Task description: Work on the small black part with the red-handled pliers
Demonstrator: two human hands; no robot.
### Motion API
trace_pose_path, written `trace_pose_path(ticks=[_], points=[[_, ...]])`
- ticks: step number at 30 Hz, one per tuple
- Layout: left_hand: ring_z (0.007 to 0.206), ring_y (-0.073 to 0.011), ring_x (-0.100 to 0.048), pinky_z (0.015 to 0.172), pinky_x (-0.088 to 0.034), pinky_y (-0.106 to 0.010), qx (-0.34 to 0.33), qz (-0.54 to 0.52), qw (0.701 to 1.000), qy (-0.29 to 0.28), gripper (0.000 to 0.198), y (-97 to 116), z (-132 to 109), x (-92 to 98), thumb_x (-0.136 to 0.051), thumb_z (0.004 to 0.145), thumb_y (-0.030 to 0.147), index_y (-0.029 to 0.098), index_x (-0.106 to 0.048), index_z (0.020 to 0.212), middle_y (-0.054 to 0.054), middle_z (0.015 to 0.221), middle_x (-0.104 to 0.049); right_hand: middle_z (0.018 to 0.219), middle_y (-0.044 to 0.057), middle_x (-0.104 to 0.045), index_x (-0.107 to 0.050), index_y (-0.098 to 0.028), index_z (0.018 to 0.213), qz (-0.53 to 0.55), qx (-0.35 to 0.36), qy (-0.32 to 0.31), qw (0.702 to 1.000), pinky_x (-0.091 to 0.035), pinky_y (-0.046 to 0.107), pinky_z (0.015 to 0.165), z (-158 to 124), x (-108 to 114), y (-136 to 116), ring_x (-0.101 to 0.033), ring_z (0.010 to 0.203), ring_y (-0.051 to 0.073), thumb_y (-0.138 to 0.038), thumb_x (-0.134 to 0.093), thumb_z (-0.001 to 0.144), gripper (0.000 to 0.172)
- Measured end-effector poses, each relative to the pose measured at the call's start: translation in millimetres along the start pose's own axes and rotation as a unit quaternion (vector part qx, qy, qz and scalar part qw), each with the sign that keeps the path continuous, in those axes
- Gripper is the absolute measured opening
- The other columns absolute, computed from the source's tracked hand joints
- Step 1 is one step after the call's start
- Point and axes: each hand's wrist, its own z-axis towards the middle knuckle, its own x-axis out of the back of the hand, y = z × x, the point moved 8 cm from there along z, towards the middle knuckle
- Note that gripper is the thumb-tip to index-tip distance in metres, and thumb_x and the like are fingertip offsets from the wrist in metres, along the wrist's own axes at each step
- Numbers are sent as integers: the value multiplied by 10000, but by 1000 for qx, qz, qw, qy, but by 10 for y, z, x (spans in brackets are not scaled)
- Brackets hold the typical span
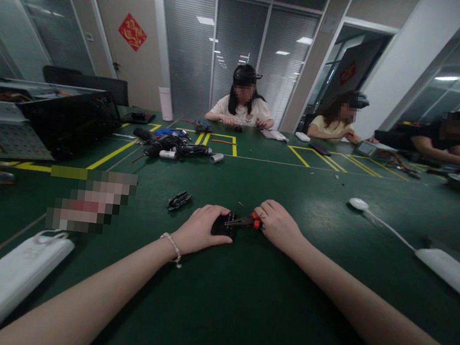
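Between the thumb and fingers of my left hand (201,229), a small black circuit board (220,227) is held against the green table. A row of light pins or contacts shows along its upper right part. My right hand (279,225) is closed around the red handles of needle-nose pliers (245,222). Their jaws point left and reach over the board's right side; whether they grip a pin cannot be made out. A second small dark board (179,200) lies by itself to the left, beyond my left hand. A tiny thin piece (240,203) lies just past the pliers.
At the left stands an open black computer case (81,125). Tools including a black electric screwdriver (158,145) lie in a heap farther back. White power banks (14,281) flank my arms, one with a cabled white puck (358,204). Several people sit across the table.
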Motion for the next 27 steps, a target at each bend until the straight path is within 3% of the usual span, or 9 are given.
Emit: trace_pose_path(ticks=[8, 16, 21, 27], points=[[1060, -252, -438, 881, -339, -397, 3, -1, 1000, -2, 559, -2, -1, 4, -587, 679, 517, 234, -426, 1134, -50, 1151, -487, 803, 72, -532, -542, -128, 875, 9, -15, -19, 1000, -340, 284, 654, -6, -34, 36, -449, 711, 171, -93, -463, 696, 199], [1064, -246, -434, 887, -340, -392, 3, 1, 1000, -2, 563, -8, -2, 0, -576, 683, 531, 235, -423, 1137, -48, 1162, -478, 887, 83, -538, -534, -116, 885, 24, -13, -5, 1000, -339, 285, 694, 0, 14, 28, -451, 753, 170, -78, -462, 700, 203], [1058, -248, -439, 885, -335, -390, -3, 7, 1000, 4, 559, -13, 0, -4, -590, 678, 516, 238, -423, 1134, -48, 1145, -489, 792, 64, -537, -535, -128, 862, 17, -15, -16, 1000, -336, 282, 656, -13, -1, 36, -449, 712, 170, -97, -472, 700, 177], [1062, -249, -436, 884, -335, -388, -4, 5, 1000, 4, 562, -20, 1, -9, -586, 679, 519, 237, -420, 1137, -49, 1152, -486, 815, 65, -537, -535, -130, 882, 15, -6, -19, 1000, -341, 283, 668, -27, -9, 33, -456, 727, 171, -119, -485, 699, 190]])
